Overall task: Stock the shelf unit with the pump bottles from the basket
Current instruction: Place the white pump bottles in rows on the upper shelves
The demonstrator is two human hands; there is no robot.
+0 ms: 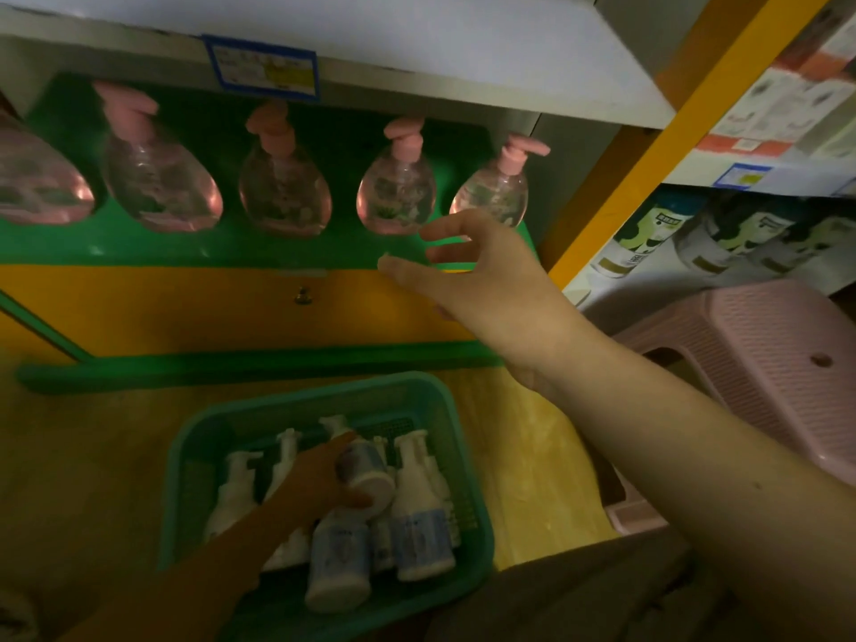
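A teal plastic basket [468, 498] sits on the floor below the shelf unit, with several white pump bottles lying in it. My left hand [324, 479] reaches into the basket and grips one white pump bottle [368, 470] with a pale blue label. On the green shelf [139, 245] stands a row of clear pink pump bottles [285, 187] with pink pump heads. My right hand [477, 275] hovers in front of the shelf's right end, fingers spread and holding nothing, just below the rightmost pink bottle [491, 190].
A white shelf board [417, 48] with a blue-edged price tag overhangs the pink bottles. A pink plastic stool [759, 363] stands to the right. Behind an orange upright [648, 145], a neighbouring shelf holds tilted white and green bottles.
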